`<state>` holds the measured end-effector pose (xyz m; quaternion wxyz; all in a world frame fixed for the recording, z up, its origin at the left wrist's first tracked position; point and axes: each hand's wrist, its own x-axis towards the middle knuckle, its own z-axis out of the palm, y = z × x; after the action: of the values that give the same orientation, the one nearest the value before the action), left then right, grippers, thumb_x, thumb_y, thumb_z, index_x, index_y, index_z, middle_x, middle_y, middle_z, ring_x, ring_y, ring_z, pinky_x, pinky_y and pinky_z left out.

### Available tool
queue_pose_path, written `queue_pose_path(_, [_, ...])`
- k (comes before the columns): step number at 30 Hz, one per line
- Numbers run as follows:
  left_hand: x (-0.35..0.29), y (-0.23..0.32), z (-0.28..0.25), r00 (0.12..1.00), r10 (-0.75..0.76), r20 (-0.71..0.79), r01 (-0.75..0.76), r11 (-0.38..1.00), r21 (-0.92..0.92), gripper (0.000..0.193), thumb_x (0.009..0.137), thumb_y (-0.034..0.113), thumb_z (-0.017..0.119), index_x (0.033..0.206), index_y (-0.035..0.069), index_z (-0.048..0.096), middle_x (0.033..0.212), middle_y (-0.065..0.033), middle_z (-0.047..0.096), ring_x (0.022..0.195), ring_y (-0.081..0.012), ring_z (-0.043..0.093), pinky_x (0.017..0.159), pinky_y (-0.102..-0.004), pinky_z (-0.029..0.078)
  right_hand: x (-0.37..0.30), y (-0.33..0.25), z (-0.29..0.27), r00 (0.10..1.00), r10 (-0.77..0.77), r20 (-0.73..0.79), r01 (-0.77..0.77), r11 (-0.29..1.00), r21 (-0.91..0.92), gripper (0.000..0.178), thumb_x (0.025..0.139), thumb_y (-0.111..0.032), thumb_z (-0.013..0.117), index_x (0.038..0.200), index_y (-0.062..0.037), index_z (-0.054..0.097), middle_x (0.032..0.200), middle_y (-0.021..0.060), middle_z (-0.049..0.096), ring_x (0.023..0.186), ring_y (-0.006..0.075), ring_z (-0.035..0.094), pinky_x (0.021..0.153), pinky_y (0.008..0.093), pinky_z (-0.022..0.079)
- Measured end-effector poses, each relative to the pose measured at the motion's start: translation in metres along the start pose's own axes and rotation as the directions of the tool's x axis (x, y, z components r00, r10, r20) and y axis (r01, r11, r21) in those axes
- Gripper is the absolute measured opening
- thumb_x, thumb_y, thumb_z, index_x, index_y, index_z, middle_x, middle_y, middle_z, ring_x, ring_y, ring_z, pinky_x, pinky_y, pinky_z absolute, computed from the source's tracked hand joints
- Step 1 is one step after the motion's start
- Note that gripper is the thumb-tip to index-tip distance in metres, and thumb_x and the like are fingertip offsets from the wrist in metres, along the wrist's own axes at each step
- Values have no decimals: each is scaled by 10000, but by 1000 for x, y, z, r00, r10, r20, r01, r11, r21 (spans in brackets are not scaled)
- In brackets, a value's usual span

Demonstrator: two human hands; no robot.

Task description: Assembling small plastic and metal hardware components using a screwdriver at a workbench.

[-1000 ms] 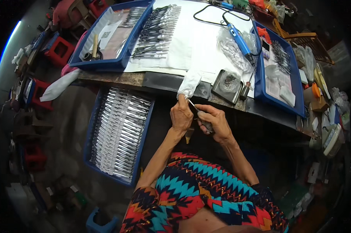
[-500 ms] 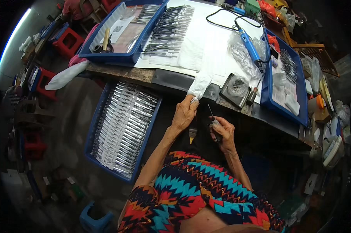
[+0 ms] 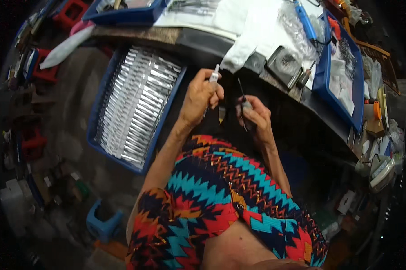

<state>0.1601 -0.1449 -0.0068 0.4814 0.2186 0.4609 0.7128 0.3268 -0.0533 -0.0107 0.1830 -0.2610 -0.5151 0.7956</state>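
My left hand (image 3: 198, 99) is closed around a small white tube (image 3: 214, 78) whose narrow tip points up. It is just in front of the table edge, below a white cloth (image 3: 239, 53) that hangs over that edge. To its right, my right hand (image 3: 258, 118) grips a slim dark pointed tool (image 3: 240, 87), its thin shaft standing up past the fingers. Something small and greyish also shows between those fingers, too blurred to name. The two hands are apart, above my lap.
At lower left a blue tray (image 3: 152, 155) holds rows of shiny metal tools (image 3: 144, 108). The table carries a blue tray (image 3: 317, 96) at right, another (image 3: 122, 17) at left, a square metal dish (image 3: 284, 67), a screwdriver (image 3: 305, 74) and a blue pen-shaped tool (image 3: 305, 20). A blue stool (image 3: 105, 220) stands on the floor.
My left hand has let go of the white cloth at the table edge and now shows a white tube. The view has shifted, so the table sits higher. My right hand keeps its tool.
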Motion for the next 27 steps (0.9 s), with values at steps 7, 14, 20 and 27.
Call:
queue_pose_path(7, [-20, -15, -23, 999, -33, -35, 26, 982, -186, 290, 877, 132, 507, 1106, -26, 424, 888, -130, 577, 744, -143, 565, 709, -271, 484, 15, 10, 27, 995, 78, 66, -71, 992, -101, 199, 813, -148, 568, 948, -19, 501, 793, 23, 545, 662, 77, 494, 626, 212, 415])
queue_pose_path(14, [-31, -21, -22, 989, 46, -139, -62, 992, -112, 270, 830, 110, 520, 1051, -29, 453, 973, -142, 598, 907, -190, 568, 845, -290, 444, 28, 25, 50, 994, -101, 42, 109, 890, -443, 196, 744, -125, 635, 849, -28, 500, 727, 13, 494, 659, 85, 455, 593, 245, 411])
queue_pose_path(20, [-30, -24, -17, 959, -5, -283, 15, 999, 33, 198, 836, 111, 510, 1002, 10, 471, 843, -36, 601, 675, -45, 499, 537, -168, 353, 29, 33, 51, 991, -137, -2, 116, 851, -511, 164, 744, -100, 624, 820, -17, 504, 716, 43, 523, 654, 94, 485, 589, 262, 427])
queue_pose_path(27, [-43, -27, -19, 956, -19, -291, 39, 997, 66, 194, 848, 108, 557, 1008, 9, 507, 835, -33, 574, 659, -45, 472, 567, -177, 381, 23, 30, 55, 992, -116, 56, 128, 851, -509, 169, 736, -76, 618, 820, -14, 485, 720, 45, 520, 651, 98, 489, 586, 271, 428])
